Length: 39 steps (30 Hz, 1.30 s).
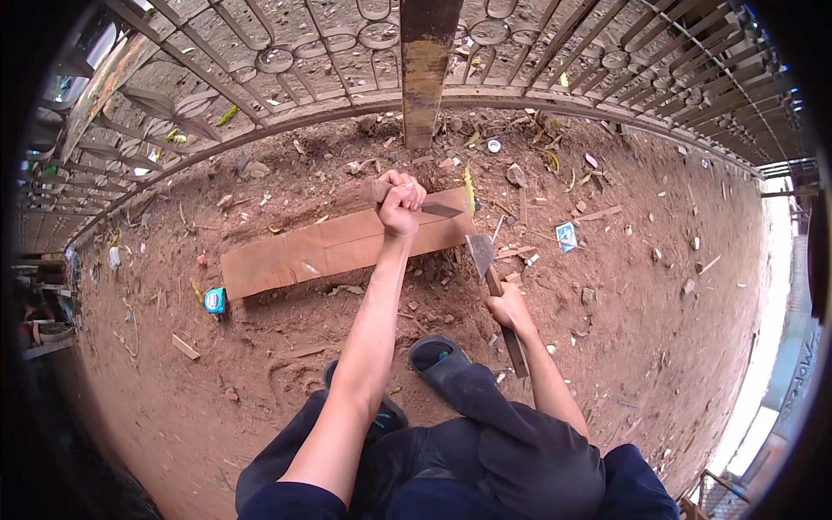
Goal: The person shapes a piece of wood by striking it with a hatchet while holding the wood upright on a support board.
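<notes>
A brown board (277, 264) lies slantwise across the dirt in front of me. Over its right half, my left hand (399, 204) is closed around a brown piece with a dark flat end (440, 209) pointing right; my fingers hide much of it, and I cannot tell whether it touches the board. Lower right, my right hand (507, 308) grips the long wooden handle of a hatchet-like tool (480, 253). Its grey metal head is up beside the board's right end. A teal tape measure (214, 301) rests just off the board's lower left corner.
A metal fence (312, 61) curves across the far side, with an upright post (419, 121) in the middle. Wood scraps, stones, leaves and a small blue packet (566, 237) litter the soil. My sandalled feet (429, 355) are below the board. A pale strip (763, 416) borders the right.
</notes>
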Each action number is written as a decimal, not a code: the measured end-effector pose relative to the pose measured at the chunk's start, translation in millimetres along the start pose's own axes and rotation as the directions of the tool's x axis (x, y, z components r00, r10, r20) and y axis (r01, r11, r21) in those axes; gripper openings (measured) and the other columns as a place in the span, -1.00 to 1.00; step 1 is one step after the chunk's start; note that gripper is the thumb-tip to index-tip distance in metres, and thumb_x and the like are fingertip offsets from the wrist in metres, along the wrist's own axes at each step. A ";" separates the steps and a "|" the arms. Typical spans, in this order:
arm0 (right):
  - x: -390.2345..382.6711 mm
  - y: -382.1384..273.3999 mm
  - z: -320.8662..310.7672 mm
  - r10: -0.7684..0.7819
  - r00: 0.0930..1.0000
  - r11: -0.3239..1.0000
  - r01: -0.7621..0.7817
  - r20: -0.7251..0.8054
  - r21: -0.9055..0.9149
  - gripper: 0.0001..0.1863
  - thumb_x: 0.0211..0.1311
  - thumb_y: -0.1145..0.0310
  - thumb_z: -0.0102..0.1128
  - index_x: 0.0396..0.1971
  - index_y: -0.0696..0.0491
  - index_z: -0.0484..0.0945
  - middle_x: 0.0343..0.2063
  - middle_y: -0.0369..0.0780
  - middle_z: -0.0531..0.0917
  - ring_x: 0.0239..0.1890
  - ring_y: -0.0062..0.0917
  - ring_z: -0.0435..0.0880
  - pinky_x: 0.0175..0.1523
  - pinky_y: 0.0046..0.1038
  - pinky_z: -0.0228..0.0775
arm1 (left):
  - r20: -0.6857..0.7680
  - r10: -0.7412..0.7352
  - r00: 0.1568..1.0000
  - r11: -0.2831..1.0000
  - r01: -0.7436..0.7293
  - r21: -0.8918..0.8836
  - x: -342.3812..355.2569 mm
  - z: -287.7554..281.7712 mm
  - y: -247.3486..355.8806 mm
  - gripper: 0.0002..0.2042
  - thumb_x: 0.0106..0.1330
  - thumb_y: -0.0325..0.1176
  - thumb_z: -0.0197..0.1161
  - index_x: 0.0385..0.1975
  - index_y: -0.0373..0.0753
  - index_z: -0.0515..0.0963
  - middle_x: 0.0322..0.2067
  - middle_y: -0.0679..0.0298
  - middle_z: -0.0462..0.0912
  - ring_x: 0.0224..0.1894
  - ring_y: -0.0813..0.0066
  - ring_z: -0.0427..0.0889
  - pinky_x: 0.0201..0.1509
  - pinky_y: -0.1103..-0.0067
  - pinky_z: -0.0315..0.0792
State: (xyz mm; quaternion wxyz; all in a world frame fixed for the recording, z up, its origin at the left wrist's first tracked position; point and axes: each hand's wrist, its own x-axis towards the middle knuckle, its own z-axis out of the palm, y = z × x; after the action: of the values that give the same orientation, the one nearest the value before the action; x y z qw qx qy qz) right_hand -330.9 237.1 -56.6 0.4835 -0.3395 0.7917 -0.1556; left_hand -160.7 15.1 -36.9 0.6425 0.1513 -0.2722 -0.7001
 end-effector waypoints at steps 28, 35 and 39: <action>6.8 4.8 -9.3 0.002 0.999 0.997 0.001 0.041 -0.071 -0.71 -0.14 0.34 0.11 -0.46 0.28 0.54 -0.53 0.04 0.65 -0.40 -0.21 0.67 -0.22 -0.25 0.45 | 0.031 0.025 0.999 0.998 -0.026 0.049 -4.7 5.5 -0.5 -0.75 0.07 -0.50 0.06 -0.72 -0.16 0.13 -0.80 0.39 0.15 -0.78 0.61 0.09 -0.67 0.60 0.07; 8.9 9.4 -7.2 -0.003 0.999 0.999 0.005 0.044 -0.050 -0.72 -0.13 0.34 0.11 -0.47 0.27 0.53 -0.53 0.03 0.64 -0.41 -0.22 0.67 -0.23 -0.25 0.44 | 0.025 0.034 0.999 0.999 -0.035 0.035 -1.3 1.4 -1.1 -0.75 0.07 -0.51 0.06 -0.72 -0.16 0.13 -0.79 0.38 0.15 -0.78 0.60 0.11 -0.67 0.59 0.08; 9.0 9.8 -7.2 -0.011 0.999 0.999 0.013 0.045 -0.041 -0.72 -0.13 0.34 0.11 -0.47 0.27 0.54 -0.55 0.03 0.63 -0.41 -0.22 0.66 -0.23 -0.26 0.44 | 0.015 0.018 1.000 0.999 -0.019 0.046 -1.2 1.4 0.1 -0.75 0.07 -0.51 0.06 -0.73 -0.16 0.13 -0.79 0.38 0.17 -0.78 0.60 0.11 -0.68 0.60 0.08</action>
State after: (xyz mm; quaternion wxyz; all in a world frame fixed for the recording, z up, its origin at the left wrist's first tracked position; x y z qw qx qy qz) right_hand -343.7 237.4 -64.7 0.4930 -0.3575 0.7817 -0.1345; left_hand -161.2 16.6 -35.8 0.6432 0.1583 -0.2944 -0.6888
